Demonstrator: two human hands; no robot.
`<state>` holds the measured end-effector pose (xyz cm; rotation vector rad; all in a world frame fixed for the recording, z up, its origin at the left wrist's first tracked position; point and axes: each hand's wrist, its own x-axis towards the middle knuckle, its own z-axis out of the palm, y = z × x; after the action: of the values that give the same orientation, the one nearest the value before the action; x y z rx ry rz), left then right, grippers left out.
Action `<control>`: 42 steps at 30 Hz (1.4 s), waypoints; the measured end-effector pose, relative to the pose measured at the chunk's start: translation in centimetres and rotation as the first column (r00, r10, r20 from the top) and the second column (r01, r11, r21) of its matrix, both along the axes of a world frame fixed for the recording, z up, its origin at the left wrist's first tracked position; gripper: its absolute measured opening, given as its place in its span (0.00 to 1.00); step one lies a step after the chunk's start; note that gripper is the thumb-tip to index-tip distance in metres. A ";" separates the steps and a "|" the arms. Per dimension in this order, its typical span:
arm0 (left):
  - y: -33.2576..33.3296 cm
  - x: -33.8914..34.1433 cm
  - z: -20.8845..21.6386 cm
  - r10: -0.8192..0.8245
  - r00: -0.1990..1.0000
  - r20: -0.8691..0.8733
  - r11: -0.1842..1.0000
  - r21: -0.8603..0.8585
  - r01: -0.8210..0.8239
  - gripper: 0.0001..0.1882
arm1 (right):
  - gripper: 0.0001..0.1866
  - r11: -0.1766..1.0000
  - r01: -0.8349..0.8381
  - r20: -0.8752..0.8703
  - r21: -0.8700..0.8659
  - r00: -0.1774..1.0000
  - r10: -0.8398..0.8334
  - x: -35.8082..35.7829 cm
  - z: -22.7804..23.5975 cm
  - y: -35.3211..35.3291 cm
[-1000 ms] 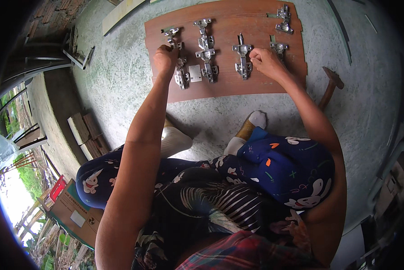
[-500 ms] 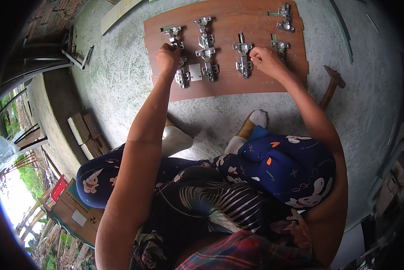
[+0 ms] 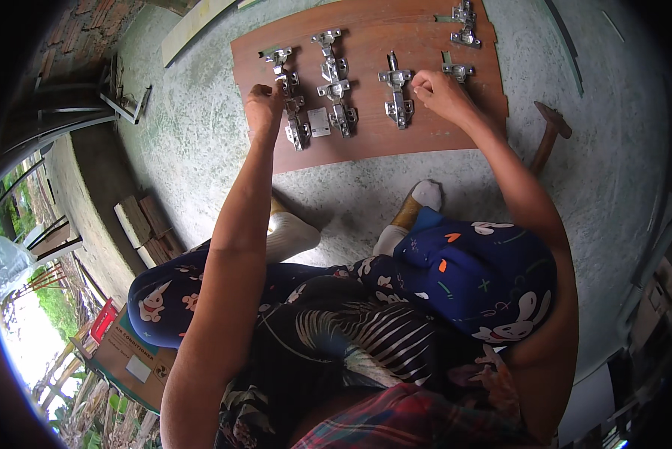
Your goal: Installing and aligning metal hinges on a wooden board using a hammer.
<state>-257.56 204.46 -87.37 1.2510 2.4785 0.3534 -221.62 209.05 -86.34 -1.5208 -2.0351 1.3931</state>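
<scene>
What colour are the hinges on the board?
The hinges are silver, showing best in the head view.

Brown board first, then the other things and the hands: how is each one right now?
Brown board: lying flat on the floor.
Metal hinges: lying on the board, most lined up in columns.
Small metal plate: lying flat on the board.
Hammer: lying on the floor beside the board.
Left hand: fingers bent, at the leftmost hinges; grip unclear.
Right hand: fingers bent, over the board near a hinge; grip unclear.
</scene>
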 end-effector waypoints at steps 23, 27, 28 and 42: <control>-5.3 11.0 -0.2 -0.279 0.942 0.187 0.924 0.318 0.211 0.04 | 0.10 0.839 0.542 -0.087 0.049 0.839 -0.537 9.6 0.4 7.4; -6.1 11.1 0.6 -0.277 0.934 0.224 0.932 0.299 0.205 0.04 | 0.17 0.837 0.516 -0.021 0.182 0.853 -0.522 9.4 -1.9 10.5; -6.2 11.1 0.4 -0.289 0.939 0.185 0.924 0.309 0.224 0.04 | 0.21 0.810 0.521 0.006 0.271 0.840 -0.542 9.5 -2.8 11.3; -7.4 11.9 0.2 -0.337 0.928 0.157 0.913 0.297 0.281 0.03 | 0.20 0.845 0.460 0.108 0.272 0.858 -0.502 7.0 -6.2 13.1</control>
<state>-245.68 197.02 -87.16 1.6009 2.0628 0.7140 -214.61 222.12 -92.55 -1.9218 -1.6531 0.8146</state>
